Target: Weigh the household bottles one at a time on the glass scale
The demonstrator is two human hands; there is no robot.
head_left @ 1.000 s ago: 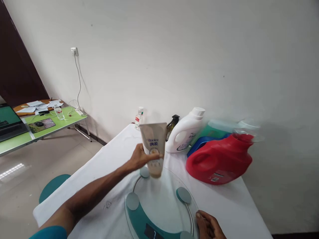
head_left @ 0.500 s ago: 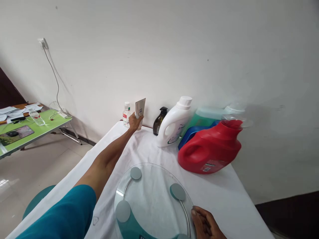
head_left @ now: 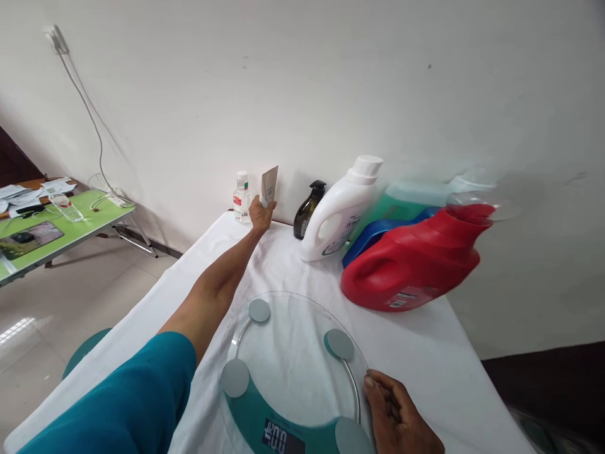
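Observation:
My left hand (head_left: pixel 261 214) reaches to the table's far end, its fingers closed round a pale squeeze tube (head_left: pixel 269 185) held upright with the flat crimped end on top. Just left of it stands a small clear bottle (head_left: pixel 241 198) with a white cap and a red-and-white label. Close to me lies a round glass bathroom scale (head_left: pixel 293 353) with grey pads and a teal panel; its display (head_left: pixel 280 436) is lit and shows zeros. My right hand (head_left: pixel 401 413) is at the scale's right rim, thumb and curled fingers pinching the edge.
Along the wall are a dark pump bottle (head_left: pixel 308 211), a white detergent jug (head_left: pixel 338 217), a blue container (head_left: pixel 371 243), a green bottle (head_left: pixel 401 198) and a red jug (head_left: pixel 409 265). A white cloth (head_left: pixel 401 353) covers the table. Further left is a green desk (head_left: pixel 94 217).
The view has tilted and shifted, so the scale's display now shows. The tube stays in my left hand at the far end. My right hand stays at the scale's rim.

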